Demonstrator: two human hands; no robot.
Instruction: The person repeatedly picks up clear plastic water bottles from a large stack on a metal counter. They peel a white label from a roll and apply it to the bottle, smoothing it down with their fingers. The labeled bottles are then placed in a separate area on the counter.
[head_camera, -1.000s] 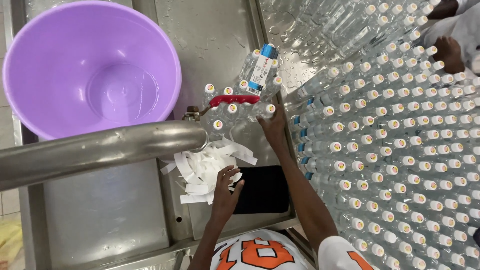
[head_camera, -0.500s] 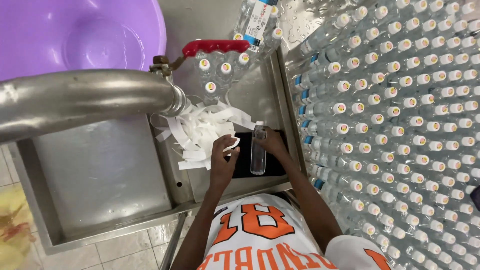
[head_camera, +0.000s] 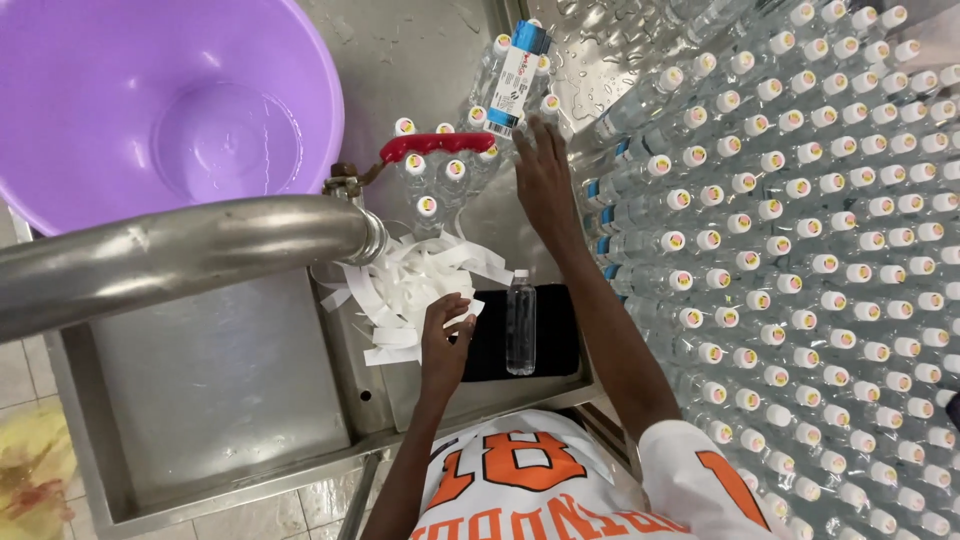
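Observation:
My left hand (head_camera: 446, 338) rests on a heap of white paper label strips (head_camera: 405, 285), fingers curled around one strip. Just to its right a clear capped plastic bottle (head_camera: 520, 322) lies on a black pad (head_camera: 560, 335). My right hand (head_camera: 542, 170) is stretched forward with fingers apart and empty, close to a labelled bottle (head_camera: 518, 68) lying on the wet steel surface beside a small cluster of upright capped bottles (head_camera: 440, 165).
A large purple basin (head_camera: 160, 100) with some water sits at the upper left. A thick steel pipe (head_camera: 180, 255) with a red-handled valve (head_camera: 435, 145) crosses the steel trough (head_camera: 220, 390). Several rows of capped bottles (head_camera: 800, 260) fill the right side.
My right hand has let go of the clear bottle, leaving it on the black pad, and has reached forward toward the labelled bottle. The left hand stays on the label strips.

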